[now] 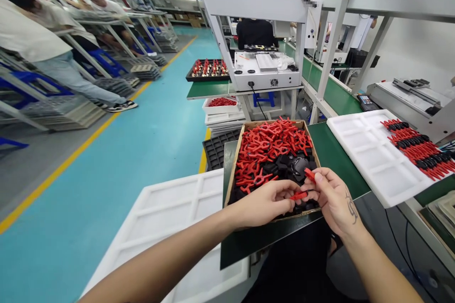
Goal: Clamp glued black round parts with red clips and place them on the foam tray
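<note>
Both hands meet over the near edge of the cardboard box [237, 156] of red clips: left hand [265, 203] and right hand [332, 199] fingers each pinch one red clip [299, 195], keeping it steady between them.

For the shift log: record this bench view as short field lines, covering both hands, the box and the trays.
left hand: over the cardboard box, fingers touching a red clip
right hand: pinching the same red clip
box contents: loose red clips with black parts underneath
right tray: white foam, rows of assembled clips along its far side
left tray: white foam, compartments
bench: green mat
</note>
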Available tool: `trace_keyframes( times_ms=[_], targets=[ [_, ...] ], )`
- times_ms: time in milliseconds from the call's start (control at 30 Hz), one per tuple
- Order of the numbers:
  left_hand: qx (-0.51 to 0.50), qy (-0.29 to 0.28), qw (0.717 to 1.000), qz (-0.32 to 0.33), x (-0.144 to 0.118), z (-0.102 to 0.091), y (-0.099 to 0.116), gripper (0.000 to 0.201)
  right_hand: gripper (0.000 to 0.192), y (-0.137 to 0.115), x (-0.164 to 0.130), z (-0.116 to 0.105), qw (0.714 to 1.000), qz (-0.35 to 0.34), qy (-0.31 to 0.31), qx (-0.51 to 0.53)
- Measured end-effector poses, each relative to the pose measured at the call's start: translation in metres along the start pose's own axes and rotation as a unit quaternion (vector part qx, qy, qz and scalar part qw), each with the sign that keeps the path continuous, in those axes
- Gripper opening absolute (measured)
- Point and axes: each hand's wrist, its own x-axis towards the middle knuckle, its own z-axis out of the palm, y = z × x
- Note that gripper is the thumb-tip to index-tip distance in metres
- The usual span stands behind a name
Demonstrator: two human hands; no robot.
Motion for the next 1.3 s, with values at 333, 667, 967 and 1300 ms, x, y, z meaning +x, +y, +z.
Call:
trace_keyframes(
  times_ms=[333,667,967,1300],
  targets=[
    [-0.231,0.034,0.972,-0.029,0.001,0.004,-0.021,0.059,0.034,0.009,-0.009,-0.019,1.0,0.011,0.021,0.0],
    [-0.295,0.102,0.95,-0.033,0.002,0.003,-0.029,0.055,0.03,0.001,-0.022,-0.056,0.992,-0.026,0.041,-0.114],
    [-0.29,0.108,0.951,-0.012,0.002,-0.007,-0.037,0.05,0.027,-0.011,-0.039,-0.075,0.966,-0.012,0.019,-0.257],
    [-0.283,0.093,0.954,-0.012,0.001,-0.006,-0.038,0.047,0.031,-0.011,-0.033,-0.058,0.958,0.015,0.001,-0.285]
  ],
)
